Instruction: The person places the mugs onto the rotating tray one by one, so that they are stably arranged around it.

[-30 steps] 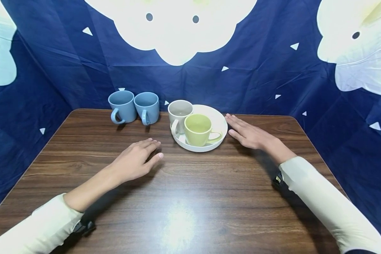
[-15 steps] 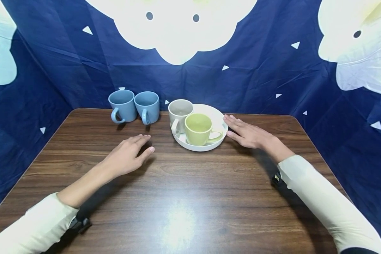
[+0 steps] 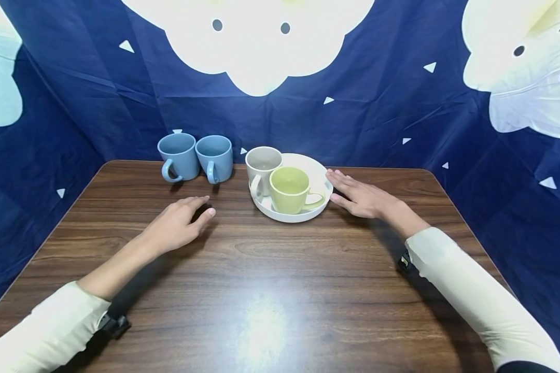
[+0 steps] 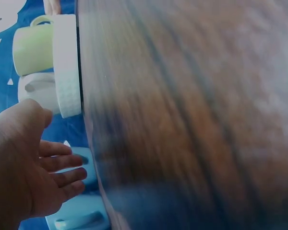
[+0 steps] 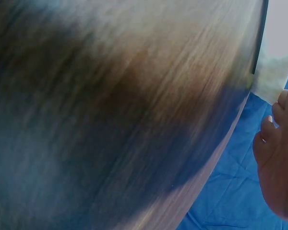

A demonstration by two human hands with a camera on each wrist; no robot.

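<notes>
A round white dish (image 3: 317, 163) stands near the table's far edge. In it are a grey mug (image 3: 261, 161) at the left and a yellow-green cup (image 3: 288, 194) in front, its handle pointing right. My right hand (image 3: 361, 198) is beside the dish, fingers extended, fingertips right at its right rim. My left hand (image 3: 175, 225) hovers low over the wood, fingers loosely extended with nothing in them. Just beyond it stand two blue mugs, a left one (image 3: 181, 155) and a right one (image 3: 216, 157), with their handles toward me. The left wrist view shows the white dish (image 4: 67, 67) side on.
The brown wooden table (image 3: 280, 269) has rounded far corners. Behind and at both sides hangs a dark blue cloth (image 3: 378, 119) printed with white clouds and triangles, close to the table's far edge.
My left hand has moved left, away from the dish and closer to the blue mugs. My right hand has barely shifted at the rim. Dish and mugs have stayed put.
</notes>
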